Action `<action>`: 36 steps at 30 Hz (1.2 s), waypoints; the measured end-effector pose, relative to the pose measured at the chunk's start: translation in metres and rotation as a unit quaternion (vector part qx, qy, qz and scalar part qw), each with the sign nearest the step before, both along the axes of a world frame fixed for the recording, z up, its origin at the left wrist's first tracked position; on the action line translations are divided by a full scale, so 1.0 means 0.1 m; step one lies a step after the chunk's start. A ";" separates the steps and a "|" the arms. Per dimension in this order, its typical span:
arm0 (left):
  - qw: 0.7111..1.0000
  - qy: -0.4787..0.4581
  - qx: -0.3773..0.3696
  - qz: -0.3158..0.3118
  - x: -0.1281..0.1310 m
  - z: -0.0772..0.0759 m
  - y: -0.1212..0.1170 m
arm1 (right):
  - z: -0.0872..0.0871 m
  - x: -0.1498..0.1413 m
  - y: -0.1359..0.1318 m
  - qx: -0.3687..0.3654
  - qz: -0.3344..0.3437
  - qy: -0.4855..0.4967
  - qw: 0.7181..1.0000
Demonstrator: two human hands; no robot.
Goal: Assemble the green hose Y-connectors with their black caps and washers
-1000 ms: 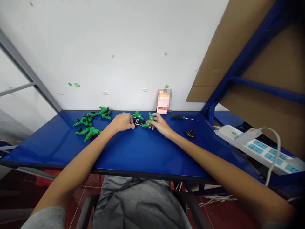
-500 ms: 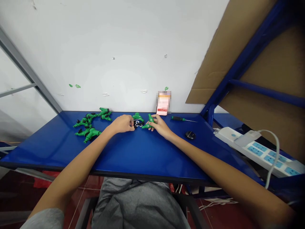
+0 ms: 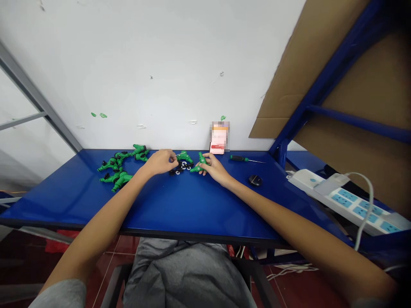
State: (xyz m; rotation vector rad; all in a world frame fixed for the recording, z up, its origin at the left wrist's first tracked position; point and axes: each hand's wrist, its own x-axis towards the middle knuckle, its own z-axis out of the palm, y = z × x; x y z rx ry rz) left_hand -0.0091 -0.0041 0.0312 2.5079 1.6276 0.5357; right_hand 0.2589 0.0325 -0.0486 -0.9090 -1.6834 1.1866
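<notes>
**Both hands work close together over a small pile of black rings on the blue worktop (image 3: 64,201).**

The left hand (image 3: 159,162) pinches a thin metal pick (image 3: 176,155), and the right hand (image 3: 216,169) is clamped on a green hose connector (image 3: 196,170). The black rings (image 3: 180,170) lie just below a second connector (image 3: 185,157). Further left, a heap of green connectors (image 3: 118,169) waits, apparently with black parts fitted; how many are finished, I cannot tell. A screwdriver (image 3: 239,158) lies untouched at right.

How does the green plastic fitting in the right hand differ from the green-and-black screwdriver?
The green plastic fitting is chunky and branched; the green-and-black screwdriver is slim, with a thin metal shaft. The fitting sits in the right hand; the screwdriver lies on the blue table. Both show green.
</notes>
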 end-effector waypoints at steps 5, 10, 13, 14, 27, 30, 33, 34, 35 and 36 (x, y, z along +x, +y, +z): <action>1.000 -0.001 -0.008 -0.030 -0.02 0.06 -0.03 | -0.01 0.00 0.01 -0.004 -0.003 -0.003 1.000; 0.996 -0.018 -0.038 -0.085 0.00 0.03 -0.03 | -0.03 0.00 0.03 -0.003 -0.004 -0.005 1.000; 0.994 -0.015 -0.051 -0.091 -0.02 0.03 -0.02 | -0.04 0.00 0.03 0.000 -0.001 -0.005 1.000; 0.994 -0.016 -0.055 -0.092 -0.03 0.03 -0.02 | -0.04 0.00 0.03 0.001 -0.001 -0.007 1.000; 0.992 0.078 -0.072 -0.061 -0.02 -0.05 0.02 | -0.05 0.00 0.04 0.010 -0.004 -0.017 1.000; 0.991 0.082 -0.090 -0.054 0.00 -0.07 0.01 | -0.04 0.00 0.03 0.005 -0.005 -0.016 1.000; 0.990 0.081 -0.095 -0.058 0.01 -0.04 -0.01 | -0.04 0.00 0.03 0.001 -0.005 -0.016 1.000; 0.990 0.082 -0.092 -0.063 0.01 -0.03 -0.02 | -0.03 0.00 0.03 0.000 -0.006 -0.017 1.000; 0.990 0.083 -0.089 -0.070 0.00 -0.01 -0.02 | -0.03 0.00 0.03 -0.001 -0.007 -0.018 1.000; 0.990 0.083 -0.089 -0.075 0.00 0.00 -0.03 | -0.03 0.00 0.03 -0.001 -0.008 -0.018 1.000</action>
